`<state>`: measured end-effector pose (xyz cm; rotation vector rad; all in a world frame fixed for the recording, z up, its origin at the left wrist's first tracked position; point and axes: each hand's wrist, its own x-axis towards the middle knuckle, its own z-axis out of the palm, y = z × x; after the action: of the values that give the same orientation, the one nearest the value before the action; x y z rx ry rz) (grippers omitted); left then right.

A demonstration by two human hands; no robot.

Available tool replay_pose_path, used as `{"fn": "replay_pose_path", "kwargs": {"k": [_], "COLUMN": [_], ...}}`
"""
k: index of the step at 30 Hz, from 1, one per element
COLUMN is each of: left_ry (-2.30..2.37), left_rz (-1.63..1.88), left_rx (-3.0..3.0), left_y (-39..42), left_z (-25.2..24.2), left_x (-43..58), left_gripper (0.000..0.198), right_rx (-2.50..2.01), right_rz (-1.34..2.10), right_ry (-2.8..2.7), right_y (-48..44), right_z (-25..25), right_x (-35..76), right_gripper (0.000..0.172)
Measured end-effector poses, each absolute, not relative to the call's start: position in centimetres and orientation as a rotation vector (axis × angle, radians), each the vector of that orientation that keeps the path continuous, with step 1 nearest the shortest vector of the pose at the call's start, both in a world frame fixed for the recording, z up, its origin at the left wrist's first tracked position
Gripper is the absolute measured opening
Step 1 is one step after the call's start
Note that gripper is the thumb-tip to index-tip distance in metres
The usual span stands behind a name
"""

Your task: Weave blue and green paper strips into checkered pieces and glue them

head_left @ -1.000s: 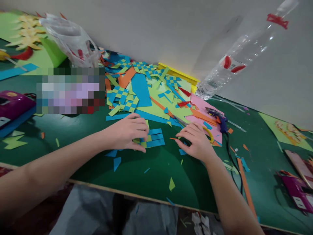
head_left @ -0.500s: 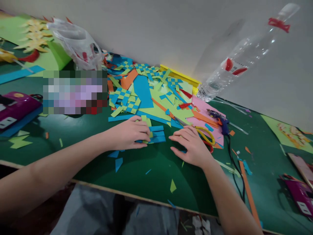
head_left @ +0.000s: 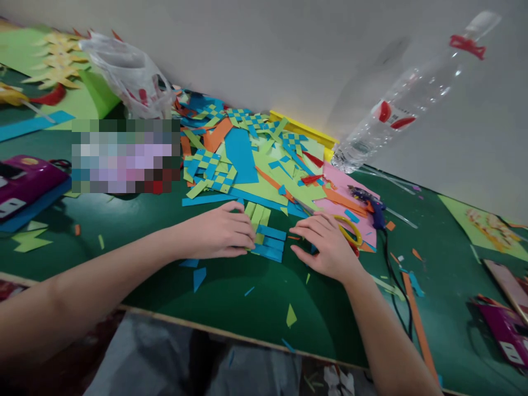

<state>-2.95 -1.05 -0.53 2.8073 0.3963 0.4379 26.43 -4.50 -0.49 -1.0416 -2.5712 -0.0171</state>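
Observation:
My left hand (head_left: pixel 218 234) lies on a small weave of blue and light-green paper strips (head_left: pixel 266 236) on the green table (head_left: pixel 231 291), fingers pressed together pinning its left part. My right hand (head_left: pixel 328 245) rests just right of the weave, fingers spread and curved on the table, fingertips close to the blue strip ends. Yellow-handled scissors (head_left: pixel 350 234) lie partly under the right hand.
A heap of cut paper and finished woven squares (head_left: pixel 243 154) fills the table behind. A clear plastic bottle (head_left: pixel 396 104) leans on the wall. A plastic bag (head_left: pixel 127 71), a glue gun (head_left: pixel 371 203) with cord and purple devices (head_left: pixel 20 181) lie around.
The weave has turned slightly, its green strips now fanning upward. My right hand has shifted left toward it, and the left hand has stayed on top.

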Motion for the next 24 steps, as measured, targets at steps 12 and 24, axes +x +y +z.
{"fn": "replay_pose_path", "kwargs": {"k": [12,24], "left_ry": [0.439,1.004], "left_rz": [0.438,0.578], "left_rx": [2.895,2.841], "left_y": [-0.8,-0.6], "left_z": [-1.4,-0.7], "left_x": [-2.9,-3.5], "left_gripper": [0.018,0.044], "right_rx": [-0.961,-1.113], "right_rz": [0.055,0.032], "right_ry": [-2.611,-2.584], "right_y": [-4.9,-5.0], "right_z": [-0.1,-0.7], "right_x": [25.6,25.3], "right_gripper": [0.015,0.044]}}
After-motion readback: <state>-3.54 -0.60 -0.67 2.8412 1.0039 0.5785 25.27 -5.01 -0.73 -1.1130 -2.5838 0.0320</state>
